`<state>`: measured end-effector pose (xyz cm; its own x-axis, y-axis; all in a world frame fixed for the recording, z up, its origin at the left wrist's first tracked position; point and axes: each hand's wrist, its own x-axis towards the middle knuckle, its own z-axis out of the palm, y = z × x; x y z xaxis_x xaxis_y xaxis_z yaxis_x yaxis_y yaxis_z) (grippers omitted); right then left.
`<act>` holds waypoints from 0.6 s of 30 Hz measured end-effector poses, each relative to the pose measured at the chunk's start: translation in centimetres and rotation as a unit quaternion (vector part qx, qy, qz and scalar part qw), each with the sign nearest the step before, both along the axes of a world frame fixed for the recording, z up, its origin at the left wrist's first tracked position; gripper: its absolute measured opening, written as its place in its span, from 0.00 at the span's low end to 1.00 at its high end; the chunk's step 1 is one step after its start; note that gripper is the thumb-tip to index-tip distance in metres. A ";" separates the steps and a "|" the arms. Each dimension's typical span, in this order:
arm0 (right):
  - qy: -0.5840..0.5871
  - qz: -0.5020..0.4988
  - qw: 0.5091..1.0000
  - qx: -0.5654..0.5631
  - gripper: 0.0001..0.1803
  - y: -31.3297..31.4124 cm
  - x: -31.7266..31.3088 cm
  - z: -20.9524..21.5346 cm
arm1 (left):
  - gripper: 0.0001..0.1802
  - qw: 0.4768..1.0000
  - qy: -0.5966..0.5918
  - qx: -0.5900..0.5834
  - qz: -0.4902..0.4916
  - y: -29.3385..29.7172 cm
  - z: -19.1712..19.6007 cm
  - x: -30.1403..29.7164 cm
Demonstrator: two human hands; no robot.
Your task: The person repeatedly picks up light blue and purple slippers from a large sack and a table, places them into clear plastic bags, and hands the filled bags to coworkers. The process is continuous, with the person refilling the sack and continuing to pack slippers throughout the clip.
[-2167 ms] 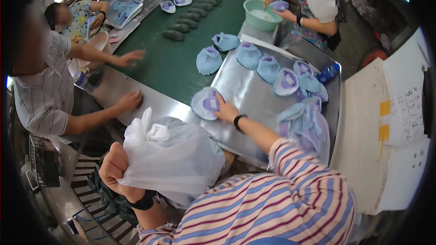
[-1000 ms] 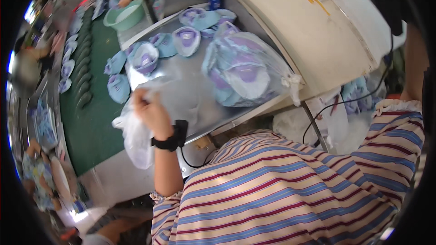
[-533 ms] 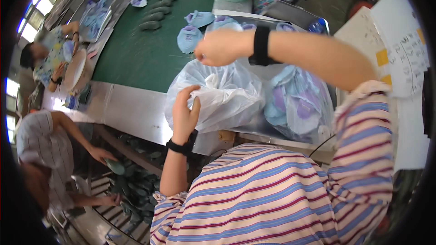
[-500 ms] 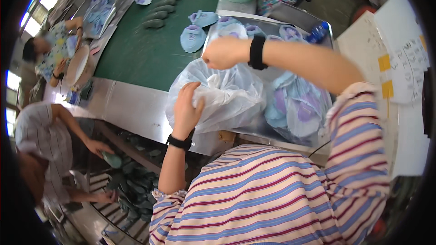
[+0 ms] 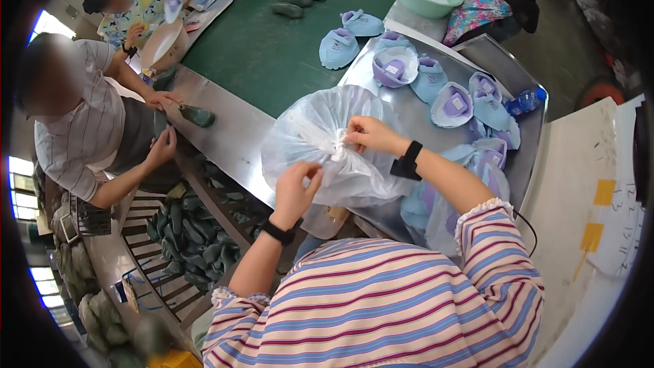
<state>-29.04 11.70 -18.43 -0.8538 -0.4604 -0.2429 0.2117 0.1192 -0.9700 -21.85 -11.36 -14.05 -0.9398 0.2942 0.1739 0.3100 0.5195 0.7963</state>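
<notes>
White plastic bag [image 5: 296, 126] sits near twelve o'clock from the striped shirt [image 5: 381, 300], at the worktop [image 5: 231, 112] edge, right hand [image 5: 379, 136] pinching its knot [image 5: 338, 143], apparently to keep it closed, left hand [image 5: 295, 189] curled at seven o'clock, grip undeterminable.

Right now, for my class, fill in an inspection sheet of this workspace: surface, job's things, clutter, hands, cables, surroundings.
Surface: metal tray; green table adjoining.
Job's things: white plastic bag at the tray's left; filled clear bag to its right; shoe uppers along the tray's far side.
Clutter: blue bottle by the tray's right edge.
Hands: right hand pinches the white plastic bag's gathered top; left hand beside it, contact unclear.
Cables: black cable near the right sleeve.
Surroundings: striped-shirted co-worker at left; green basin beyond.
</notes>
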 end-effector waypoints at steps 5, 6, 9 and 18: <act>-0.056 -0.091 0.983 -0.150 0.07 -0.6 0.9 2.4 | 0.19 0.991 0.002 -0.132 -0.011 3.6 -0.9 -2.8; -0.035 -0.081 0.988 -0.128 0.08 -0.3 1.1 3.1 | 0.20 0.990 -0.030 -0.138 0.003 3.9 -1.1 -3.2; 0.036 -0.088 0.988 -0.123 0.16 0.0 2.1 3.4 | 0.24 0.993 -0.040 -0.107 0.011 3.8 -0.8 -4.8; 0.325 -0.052 0.834 0.442 0.07 -3.1 1.5 1.1 | 0.24 0.972 -0.213 0.041 -0.090 1.2 10.0 -4.8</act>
